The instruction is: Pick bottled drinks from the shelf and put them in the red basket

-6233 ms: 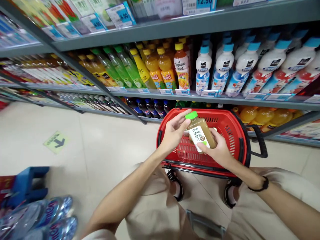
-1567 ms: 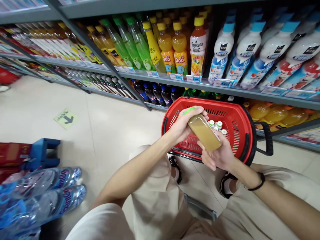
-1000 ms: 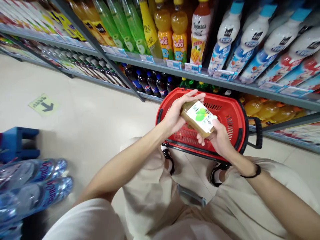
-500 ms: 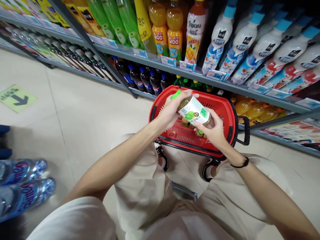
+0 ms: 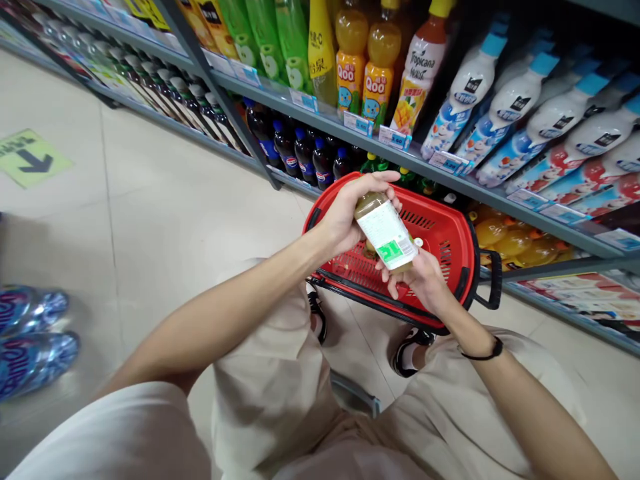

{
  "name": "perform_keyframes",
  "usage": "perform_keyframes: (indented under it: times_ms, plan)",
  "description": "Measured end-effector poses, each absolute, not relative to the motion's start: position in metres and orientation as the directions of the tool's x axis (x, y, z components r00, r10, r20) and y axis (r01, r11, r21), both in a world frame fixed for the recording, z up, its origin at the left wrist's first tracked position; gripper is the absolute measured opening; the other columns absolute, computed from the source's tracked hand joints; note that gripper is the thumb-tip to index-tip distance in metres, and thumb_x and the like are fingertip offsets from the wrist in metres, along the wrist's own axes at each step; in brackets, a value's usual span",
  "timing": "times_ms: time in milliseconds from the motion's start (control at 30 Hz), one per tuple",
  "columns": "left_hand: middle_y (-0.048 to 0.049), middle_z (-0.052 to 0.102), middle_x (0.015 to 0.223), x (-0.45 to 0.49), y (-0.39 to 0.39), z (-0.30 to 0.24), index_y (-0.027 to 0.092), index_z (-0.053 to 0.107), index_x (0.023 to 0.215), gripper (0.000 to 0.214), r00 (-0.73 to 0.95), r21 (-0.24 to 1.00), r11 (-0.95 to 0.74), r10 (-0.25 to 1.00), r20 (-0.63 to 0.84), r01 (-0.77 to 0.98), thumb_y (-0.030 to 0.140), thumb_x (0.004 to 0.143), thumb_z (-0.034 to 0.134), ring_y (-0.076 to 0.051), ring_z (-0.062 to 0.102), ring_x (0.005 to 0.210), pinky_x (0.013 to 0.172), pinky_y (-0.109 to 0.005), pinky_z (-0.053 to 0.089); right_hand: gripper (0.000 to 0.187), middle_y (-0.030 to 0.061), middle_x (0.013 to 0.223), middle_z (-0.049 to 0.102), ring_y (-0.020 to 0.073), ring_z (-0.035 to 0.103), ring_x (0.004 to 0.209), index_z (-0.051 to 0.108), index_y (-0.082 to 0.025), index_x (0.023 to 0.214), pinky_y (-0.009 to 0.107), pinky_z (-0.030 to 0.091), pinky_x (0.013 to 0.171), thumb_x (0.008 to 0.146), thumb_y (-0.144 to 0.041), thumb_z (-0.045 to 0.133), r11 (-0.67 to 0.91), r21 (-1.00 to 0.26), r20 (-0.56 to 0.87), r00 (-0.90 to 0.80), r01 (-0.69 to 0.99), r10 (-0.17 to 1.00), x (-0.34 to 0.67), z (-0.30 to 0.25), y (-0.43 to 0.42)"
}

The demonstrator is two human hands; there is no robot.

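Between my two hands a juice bottle point(image 5: 385, 233) is tilted, its white back label with small print, a green block and a barcode facing up. My left hand point(image 5: 349, 208) is wrapped round the bottle's upper end and covers its cap. At the lower end, the fingers of my right hand point(image 5: 417, 277) grip the base, some of them underneath. Directly below is a red shopping basket point(image 5: 345, 267) on the floor, with a few small items in it, mostly hidden by the bottle and my hands.
A drinks shelf point(image 5: 325, 110) runs along the far side, close behind the basket. The basket's black handle point(image 5: 493, 280) sticks out on the right. Large water bottles point(image 5: 35, 360) stand at the left. My shoes point(image 5: 407, 353) are just in front of the basket.
The bottle has been turned about its length, from the front label with green fruit to the printed back label. My right fingers have shifted on its base. The view has moved slightly.
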State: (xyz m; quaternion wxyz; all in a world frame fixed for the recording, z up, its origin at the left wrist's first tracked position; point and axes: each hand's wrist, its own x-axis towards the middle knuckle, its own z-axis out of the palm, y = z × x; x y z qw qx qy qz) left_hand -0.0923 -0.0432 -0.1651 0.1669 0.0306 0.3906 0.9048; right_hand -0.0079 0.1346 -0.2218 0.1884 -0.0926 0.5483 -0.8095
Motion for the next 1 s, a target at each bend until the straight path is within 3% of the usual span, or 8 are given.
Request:
perform_keyframes:
  times_ms: [133,300,367,467,567,800,1000]
  plan:
    - [-0.0002,0.068,0.073,-0.091,-0.045,-0.162,0.015,0.075,0.092,0.018,-0.937,0.744,-0.615,0.348,-0.041,-0.261,0.028,0.08,0.074,-0.015,0.07,0.07,0.081,-0.029,0.061,0.058,0.0059,0.085,0.073,0.018,0.066,0.064,0.068,-0.019,0.116,0.027,0.054,0.043,0.085,-0.064,0.087,-0.264,-0.953,-0.039,-0.921,0.151,-0.387,-0.004,-0.219,0.134]
    - [-0.0021,0.067,0.072,-0.092,-0.047,-0.163,0.017,0.073,0.086,0.023,-0.93,0.727,-0.616,0.357,-0.084,-0.302,0.04,0.086,0.075,-0.018,0.072,0.074,0.081,-0.032,0.062,0.061,0.0012,0.08,0.067,0.0145,0.058,0.058,0.068,-0.022,0.118,0.026,0.049,0.042,0.078,-0.06,0.095,-0.221,-0.972,-0.025,-0.965,0.085,-0.261,0.006,-0.223,0.125]
    - [-0.0027,0.068,0.073,-0.092,-0.047,-0.162,0.017,0.072,0.086,0.024,-0.931,0.697,-0.642,0.352,-0.102,-0.319,0.04,0.086,0.076,-0.02,0.075,0.078,0.084,-0.034,0.063,0.064,0.0029,0.085,0.069,0.0169,0.062,0.065,0.068,-0.024,0.118,0.027,0.052,0.045,0.075,-0.059,0.098,-0.213,-0.975,-0.021,-0.978,0.067,-0.208,0.008,-0.222,0.122]
    - [-0.0045,0.073,0.08,-0.092,-0.049,-0.159,0.015,0.072,0.089,0.026,-0.935,0.642,-0.691,0.331,-0.125,-0.331,0.041,0.088,0.076,-0.022,0.078,0.086,0.089,-0.036,0.064,0.059,0.0062,0.101,0.074,0.0208,0.072,0.085,0.068,-0.025,0.113,0.032,0.064,0.065,0.07,-0.047,0.103,-0.192,-0.981,0.002,-0.993,0.021,-0.121,0.007,-0.22,0.122]
    - [-0.0076,0.077,0.086,-0.092,-0.05,-0.158,0.014,0.074,0.094,0.028,-0.93,0.617,-0.704,0.338,-0.145,-0.352,0.041,0.088,0.077,-0.024,0.08,0.092,0.091,-0.035,0.064,0.068,0.0079,0.117,0.074,0.0233,0.074,0.1,0.066,-0.026,0.12,0.034,0.068,0.079,0.066,-0.036,0.105,-0.113,-0.993,0.041,-0.998,-0.037,-0.039,0.006,-0.221,0.126]
    - [-0.0123,0.081,0.092,-0.092,-0.046,-0.158,0.012,0.075,0.095,0.032,-0.934,0.599,-0.721,0.318,-0.162,-0.349,0.044,0.089,0.077,-0.03,0.081,0.102,0.096,-0.039,0.066,0.086,0.0113,0.131,0.067,0.0294,0.072,0.113,0.048,-0.032,0.138,0.041,0.069,0.079,0.071,-0.038,0.102,0.035,-0.991,0.128,-0.992,-0.128,-0.003,0.012,-0.224,0.128]
    - [-0.0116,0.081,0.092,-0.09,-0.043,-0.158,0.011,0.077,0.1,0.037,-0.929,0.604,-0.708,0.319,-0.188,-0.366,0.047,0.09,0.077,-0.029,0.081,0.099,0.096,-0.04,0.066,0.086,0.0127,0.137,0.057,0.0269,0.066,0.113,0.05,-0.03,0.134,0.04,0.067,0.085,0.069,-0.041,0.103,0.207,-0.937,0.299,-0.952,-0.28,0.067,0.012,-0.225,0.127]
